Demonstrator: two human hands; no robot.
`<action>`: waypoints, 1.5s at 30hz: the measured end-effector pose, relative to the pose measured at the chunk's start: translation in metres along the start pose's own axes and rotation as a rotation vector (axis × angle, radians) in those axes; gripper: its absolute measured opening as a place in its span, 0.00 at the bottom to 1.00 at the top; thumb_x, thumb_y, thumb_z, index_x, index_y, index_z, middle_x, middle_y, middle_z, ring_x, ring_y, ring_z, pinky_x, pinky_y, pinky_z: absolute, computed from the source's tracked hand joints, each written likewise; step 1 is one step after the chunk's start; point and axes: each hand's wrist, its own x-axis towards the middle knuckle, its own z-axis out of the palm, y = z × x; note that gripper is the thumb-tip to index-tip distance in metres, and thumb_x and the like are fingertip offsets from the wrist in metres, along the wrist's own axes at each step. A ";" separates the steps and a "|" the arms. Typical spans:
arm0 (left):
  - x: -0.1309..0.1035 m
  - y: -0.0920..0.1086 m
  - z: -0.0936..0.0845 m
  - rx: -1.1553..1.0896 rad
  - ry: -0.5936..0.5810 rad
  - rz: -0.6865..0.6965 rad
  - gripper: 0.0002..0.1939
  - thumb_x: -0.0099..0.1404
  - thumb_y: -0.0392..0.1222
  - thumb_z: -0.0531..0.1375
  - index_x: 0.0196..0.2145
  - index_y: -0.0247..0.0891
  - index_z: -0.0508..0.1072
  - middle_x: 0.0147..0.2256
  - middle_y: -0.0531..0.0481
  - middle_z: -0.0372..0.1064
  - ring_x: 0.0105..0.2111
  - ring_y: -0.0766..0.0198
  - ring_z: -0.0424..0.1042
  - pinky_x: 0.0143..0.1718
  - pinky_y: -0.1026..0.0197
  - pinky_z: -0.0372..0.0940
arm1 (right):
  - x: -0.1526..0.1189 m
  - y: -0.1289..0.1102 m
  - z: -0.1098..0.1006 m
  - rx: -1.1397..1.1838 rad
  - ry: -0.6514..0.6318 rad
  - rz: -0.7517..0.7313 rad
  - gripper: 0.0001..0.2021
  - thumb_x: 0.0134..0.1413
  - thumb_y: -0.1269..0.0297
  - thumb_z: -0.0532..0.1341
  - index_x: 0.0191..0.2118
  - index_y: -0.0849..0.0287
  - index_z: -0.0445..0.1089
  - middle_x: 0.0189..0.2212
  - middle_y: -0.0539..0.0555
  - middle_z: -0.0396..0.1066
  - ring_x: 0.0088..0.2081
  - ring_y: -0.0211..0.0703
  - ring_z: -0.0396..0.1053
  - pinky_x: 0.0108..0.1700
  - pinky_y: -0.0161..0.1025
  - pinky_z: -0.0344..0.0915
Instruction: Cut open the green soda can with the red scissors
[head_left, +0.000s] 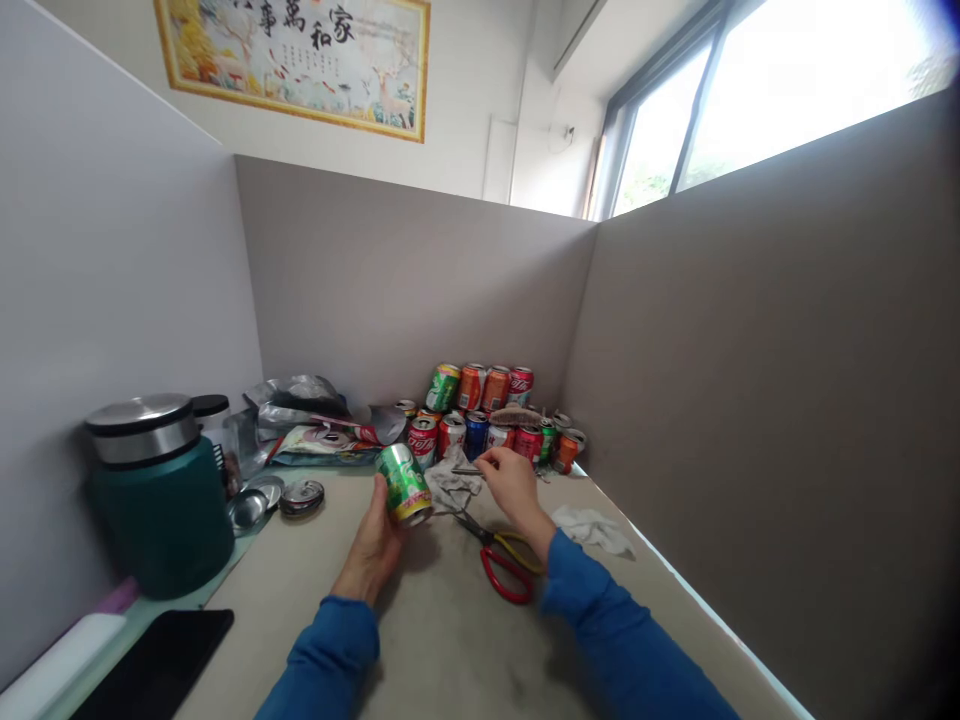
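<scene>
My left hand [373, 540] is wrapped round a green drink can [403, 484], which tilts above the table. Pinched between the fingers of my right hand [511, 482] is a thin dark tool [466, 470], pointing left towards the can but apart from it. Its exact kind is too small to tell. Below my right hand lie scissors [489, 542] with red and yellowish handles, blades towards the can. A crumpled whitish cloth [451, 490] rests behind the can and the tool.
Stacked drink cans [476, 435] line the back. At left stand a teal jar [161, 510], cut metal pieces [302, 498], plastic packaging [322, 442] and a black phone-like slab [161, 665]. Another crumpled cloth [594, 530] lies right. Grey partitions [750, 400] enclose the table [450, 650].
</scene>
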 end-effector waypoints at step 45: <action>0.009 0.002 -0.018 -0.078 0.148 -0.254 0.28 0.70 0.58 0.50 0.45 0.27 0.71 0.29 0.39 0.76 0.24 0.56 0.76 0.21 0.58 0.72 | -0.111 0.031 0.028 1.436 -0.741 0.406 0.29 0.48 0.42 0.69 0.51 0.56 0.70 0.36 0.54 0.72 0.27 0.35 0.66 0.21 0.29 0.56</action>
